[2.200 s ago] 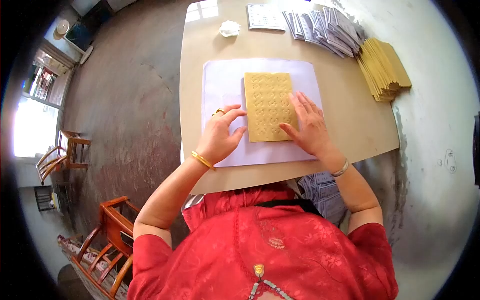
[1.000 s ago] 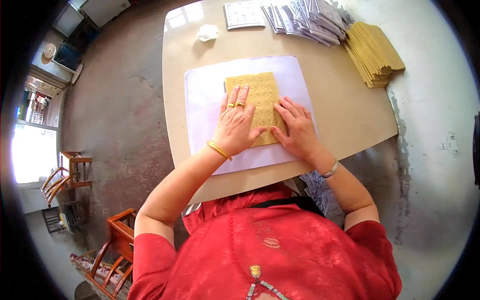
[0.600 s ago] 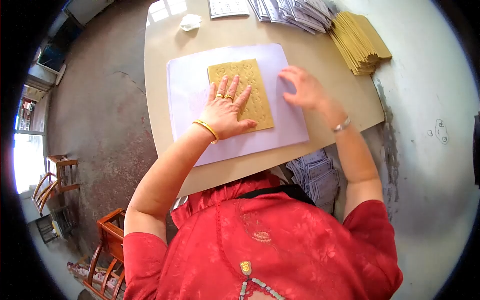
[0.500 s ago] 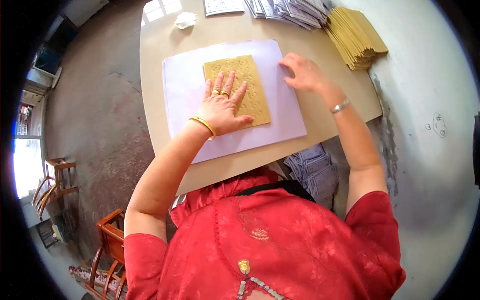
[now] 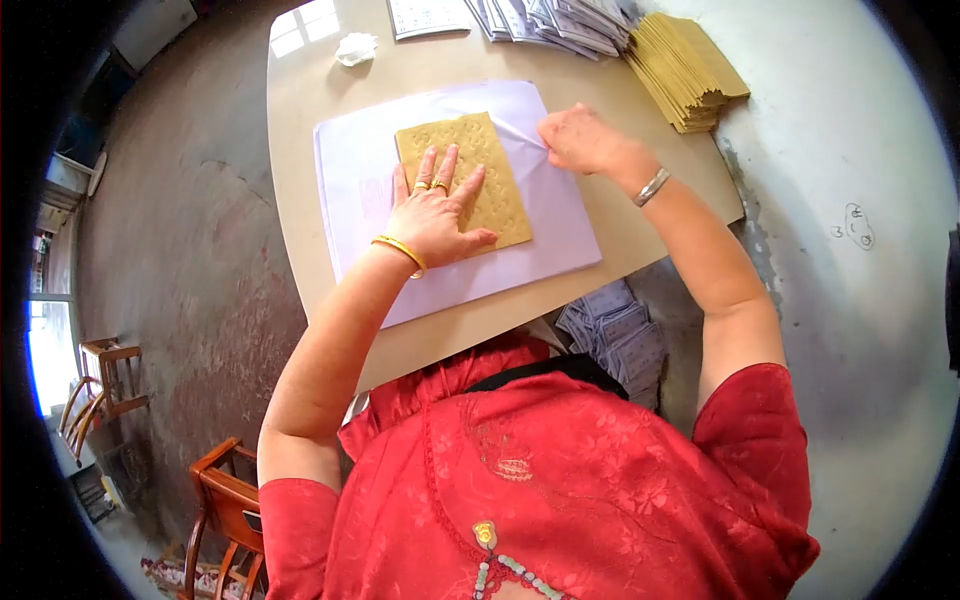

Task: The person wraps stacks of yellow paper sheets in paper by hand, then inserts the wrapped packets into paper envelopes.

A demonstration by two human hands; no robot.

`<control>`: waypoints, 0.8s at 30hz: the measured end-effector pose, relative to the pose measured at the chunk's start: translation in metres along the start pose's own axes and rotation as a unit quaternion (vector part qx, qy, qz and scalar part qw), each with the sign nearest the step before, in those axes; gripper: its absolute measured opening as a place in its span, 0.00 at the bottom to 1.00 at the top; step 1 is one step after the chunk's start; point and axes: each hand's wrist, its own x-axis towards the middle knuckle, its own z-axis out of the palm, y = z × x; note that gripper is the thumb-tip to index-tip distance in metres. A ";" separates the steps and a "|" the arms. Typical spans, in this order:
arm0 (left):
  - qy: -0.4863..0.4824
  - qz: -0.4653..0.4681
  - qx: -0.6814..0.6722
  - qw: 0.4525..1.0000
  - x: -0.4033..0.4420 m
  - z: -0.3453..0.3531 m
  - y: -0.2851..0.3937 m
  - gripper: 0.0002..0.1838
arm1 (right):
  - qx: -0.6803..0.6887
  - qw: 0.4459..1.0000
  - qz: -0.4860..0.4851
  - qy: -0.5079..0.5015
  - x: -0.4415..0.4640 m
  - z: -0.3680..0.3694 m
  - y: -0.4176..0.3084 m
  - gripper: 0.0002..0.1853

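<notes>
My left hand (image 5: 436,215) lies flat with fingers spread on a stack of yellow paper (image 5: 502,205) that has rows of curved embossed marks. Beneath the yellow paper is a larger pile of thin whitish-lavender sheets (image 5: 565,235). At that pile's right edge, my right hand (image 5: 583,140) is closed on the top sheet's margin. Creases run from its fingers toward the yellow paper. Part of the yellow paper is hidden under my left hand.
A tall yellow paper stack (image 5: 685,75) stands at the table's back right, by the wall. Printed bundles (image 5: 550,22) lie beside it, with a printed pad (image 5: 428,16) and crumpled white tissue (image 5: 356,48) further left. More bundles (image 5: 615,335) sit below the table edge. A wooden chair (image 5: 228,505) stands lower left.
My right hand has closed from loosely spread fingers onto the top sheet's right edge, and that sheet is now creased. My left hand stays on the yellow paper. The whole view has shifted slightly.
</notes>
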 end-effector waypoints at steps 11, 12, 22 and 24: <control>0.002 0.003 -0.009 1.000 0.000 0.000 -0.001 0.50 | 0.071 0.984 0.026 0.163 -0.009 0.012 0.006 0.11; 0.000 0.004 -0.012 1.000 -0.001 0.000 -0.002 0.50 | 0.087 0.986 0.027 0.143 -0.006 0.013 0.009 0.11; 0.029 0.009 -0.010 0.999 -0.001 0.005 -0.003 0.49 | 0.062 0.998 0.033 0.005 0.007 0.008 0.008 0.09; 0.036 0.013 -0.010 0.999 -0.001 0.005 -0.003 0.48 | 0.046 0.998 0.033 0.015 0.006 0.008 0.004 0.09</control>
